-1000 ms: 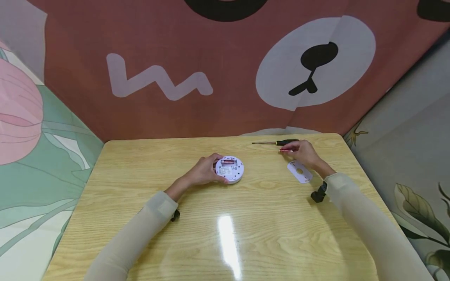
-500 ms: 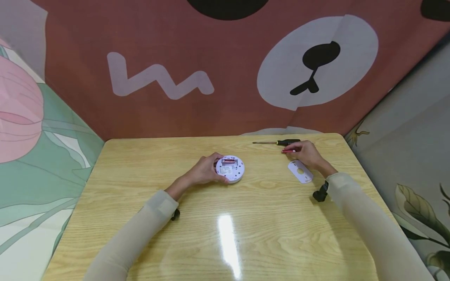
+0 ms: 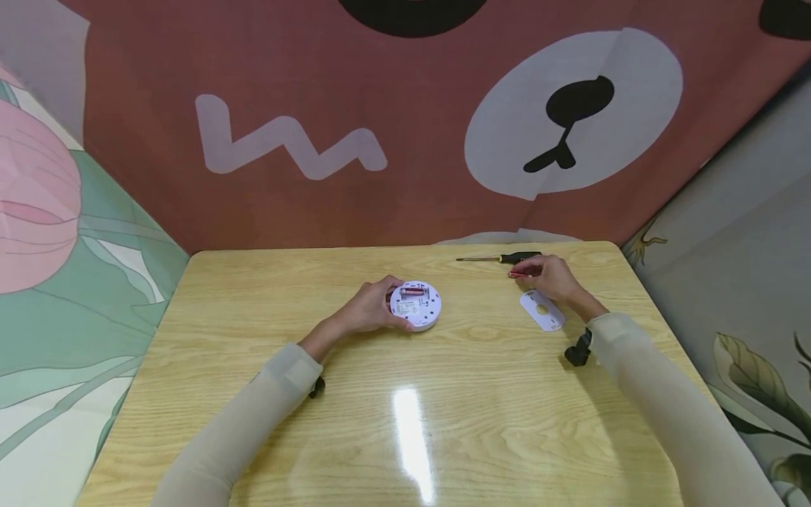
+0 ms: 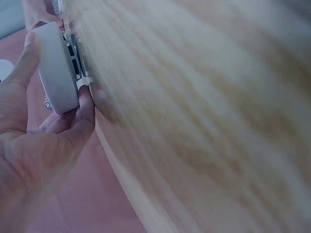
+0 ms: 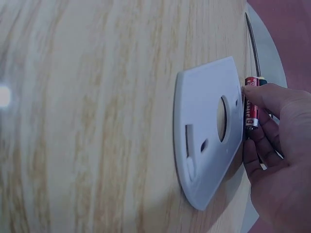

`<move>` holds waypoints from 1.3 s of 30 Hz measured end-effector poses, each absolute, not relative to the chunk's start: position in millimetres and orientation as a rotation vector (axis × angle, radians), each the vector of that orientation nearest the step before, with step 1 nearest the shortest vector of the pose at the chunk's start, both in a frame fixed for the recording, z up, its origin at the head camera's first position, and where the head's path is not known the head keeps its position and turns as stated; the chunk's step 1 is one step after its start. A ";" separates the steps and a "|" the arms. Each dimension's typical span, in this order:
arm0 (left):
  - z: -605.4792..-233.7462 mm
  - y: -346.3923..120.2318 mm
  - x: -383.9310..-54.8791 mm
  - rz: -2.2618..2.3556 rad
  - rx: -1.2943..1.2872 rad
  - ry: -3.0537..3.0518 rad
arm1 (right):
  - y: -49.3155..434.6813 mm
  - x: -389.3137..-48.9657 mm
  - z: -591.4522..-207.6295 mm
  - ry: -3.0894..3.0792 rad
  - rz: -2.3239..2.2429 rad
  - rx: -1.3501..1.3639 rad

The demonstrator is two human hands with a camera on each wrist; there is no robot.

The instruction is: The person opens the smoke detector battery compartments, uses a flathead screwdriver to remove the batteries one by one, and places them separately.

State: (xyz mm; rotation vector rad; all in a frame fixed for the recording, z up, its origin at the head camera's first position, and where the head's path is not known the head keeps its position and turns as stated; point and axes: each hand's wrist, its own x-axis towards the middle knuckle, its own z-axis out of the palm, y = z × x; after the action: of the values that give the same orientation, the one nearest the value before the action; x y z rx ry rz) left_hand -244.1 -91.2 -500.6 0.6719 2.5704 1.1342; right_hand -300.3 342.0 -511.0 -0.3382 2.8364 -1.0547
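Note:
My left hand [image 3: 369, 308] grips a round white device [image 3: 417, 318] by its left edge, thumb on the near side. Its underside faces up with a battery bay that holds one red battery [image 3: 413, 291]. In the left wrist view the device [image 4: 56, 73] is seen edge-on, fingers curled about its rim; a small round end [image 4: 47, 104] beside it is too small to identify. At the right, my right hand [image 3: 550, 276] pinches a second red battery [image 5: 251, 102] between thumb and fingers, close above the table. The white oblong cover plate [image 3: 550, 318] lies just nearer than this hand.
A screwdriver [image 3: 478, 258] with a black handle lies near the table's back edge, its handle right behind my right hand. The wooden table [image 3: 304, 436] meets a brown printed backdrop [image 3: 285, 218] at the back.
The red battery in my right hand has turned slightly and shows less between the fingers. My left hand and the device have stayed in place.

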 end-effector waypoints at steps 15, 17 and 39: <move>-500.9 -91.2 -244.6 1.139 0.671 2.569 | 333.9 -293.1 -497.0 2.901 -1.101 -0.409; -500.8 -91.1 -244.4 1.140 0.668 2.569 | 330.7 -292.3 -493.3 2.903 -1.126 -0.426; -498.9 -90.0 -244.7 1.104 0.654 2.581 | 251.1 -287.5 -462.7 2.837 -1.256 -0.845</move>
State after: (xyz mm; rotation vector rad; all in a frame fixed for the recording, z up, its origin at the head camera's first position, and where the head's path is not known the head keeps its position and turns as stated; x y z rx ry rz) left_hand -244.7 -90.0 -498.9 0.6541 2.5812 1.1037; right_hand -287.5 251.1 -462.7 -0.8446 2.8368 -1.2565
